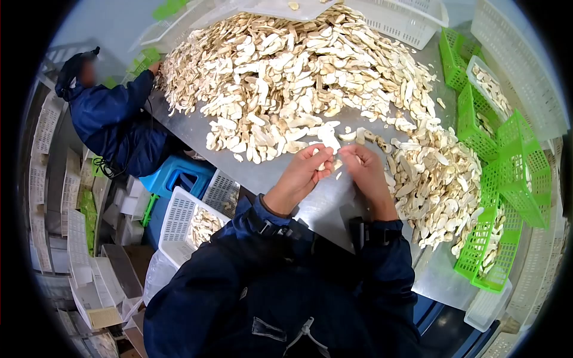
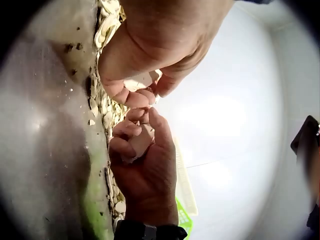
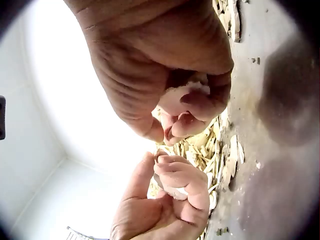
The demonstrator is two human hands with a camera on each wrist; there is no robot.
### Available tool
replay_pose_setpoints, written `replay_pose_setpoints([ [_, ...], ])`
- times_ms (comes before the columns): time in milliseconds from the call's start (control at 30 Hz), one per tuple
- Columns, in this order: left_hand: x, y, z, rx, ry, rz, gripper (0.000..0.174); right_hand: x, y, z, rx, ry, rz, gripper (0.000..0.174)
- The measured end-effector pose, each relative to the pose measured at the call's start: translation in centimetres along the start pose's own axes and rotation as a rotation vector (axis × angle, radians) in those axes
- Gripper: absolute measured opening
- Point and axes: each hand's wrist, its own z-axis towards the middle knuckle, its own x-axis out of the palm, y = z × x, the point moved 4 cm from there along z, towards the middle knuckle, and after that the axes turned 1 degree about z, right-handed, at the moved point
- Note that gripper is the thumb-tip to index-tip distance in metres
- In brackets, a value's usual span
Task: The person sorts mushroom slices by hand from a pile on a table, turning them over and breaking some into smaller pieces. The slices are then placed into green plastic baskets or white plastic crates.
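From my remote seat, I saw both hands meet just above the near edge of the steel table point(image 1: 262, 173). The left hand point(image 1: 304, 173) had its fingers curled round a pale slice point(image 1: 323, 162), pinching it between thumb and fingertips. The right hand point(image 1: 364, 170), just beside it at three o'clock, was curled too. The right wrist view showed it gripping a second slice point(image 3: 177, 97) under the thumb. The two hands' fingertips nearly touched, though I could not tell whether they did.

A big heap of slices point(image 1: 286, 77) lay on the table at twelve o'clock from the hands. It trailed round to three o'clock, where it ran up against a row of green baskets point(image 1: 519, 167), some of them holding slices. At eight o'clock, below the table edge, stood a white crate point(image 1: 179, 221) with more slices in it. At ten o'clock another person point(image 1: 113, 119) in a dark blue jacket was reaching one hand to the far-left side of the heap. More white baskets point(image 1: 406, 21) stood beyond the heap at one o'clock.
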Motion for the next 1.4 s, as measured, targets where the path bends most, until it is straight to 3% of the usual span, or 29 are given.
replay_pose_setpoints([
  [100,-0.3,0.1,0.0,0.011,0.016,0.0,0.008,0.7,0.9,-0.4,-0.053,0.086,-0.059,0.013],
  [200,-0.2,0.3,-0.1,0.006,0.015,-0.007,0.011,0.7,1.2,-0.5,0.018,0.105,-0.071,0.012],
  [400,0.3,0.3,-0.2,-0.027,0.018,-0.083,0.011,0.5,0.8,-0.4,-0.021,0.101,-0.069,0.009],
  [500,0.4,0.4,-0.3,-0.043,0.03,-0.094,0.01,0.4,0.8,-0.5,0.057,0.119,-0.086,0.012],
  [600,0.4,0.3,-0.2,-0.03,0.041,-0.086,0.01,-0.2,0.2,-0.1,-0.042,-0.005,-0.143,0.016],
  [700,0.7,-0.2,-0.7,-0.032,0.032,-0.045,0.008,-1.7,0.0,0.2,0.091,-0.041,-0.265,0.019],
  [800,0.1,-0.5,-0.4,-0.027,-0.017,-0.002,0.007,-0.8,1.0,0.0,-0.13,-0.171,-0.265,0.02],
  [900,0.3,-2.5,-1.1,-0.035,0.041,0.104,0.007,-0.8,-0.1,0.2,-0.15,-0.106,-0.216,0.022],
  [967,-0.7,-4.0,-1.5,-0.052,0.122,0.194,0.006,-1.0,-0.6,0.3,-0.036,-0.071,-0.18,0.022],
  [1067,-3.8,-7.4,-2.2,-0.183,0.169,0.523,0.012,-1.3,-2.0,0.6,0.013,-0.049,-0.125,0.021],
  [1133,-5.7,-11.4,-2.9,-0.228,0.105,0.669,0.023,-1.5,-2.4,0.7,0.053,-0.036,-0.09,0.02],
  [1200,-7.4,-16.7,-2.4,-0.075,0.047,0.717,0.013,-1.3,-2.2,0.6,0.142,-0.023,-0.055,0.019],
  [1233,-7.7,-20.4,-1.8,0.031,0.059,0.903,0.01,-1.1,-2.2,0.7,0.089,-0.049,-0.069,0.018],
  [1267,-7.3,-23.7,-1.3,0.163,-0.024,0.779,0.011,-0.8,-1.9,0.5,0.114,-0.039,-0.04,0.018],
  [1300,-7.6,-27.2,-0.3,0.292,-0.09,0.847,0.011,-0.5,-1.1,0.2,0.139,-0.03,-0.013,0.018],
  [1400,-7.7,-34.0,0.3,0.408,-0.244,0.687,0.008,-0.6,-1.2,0.2,0.165,-0.019,0.026,0.017],
])
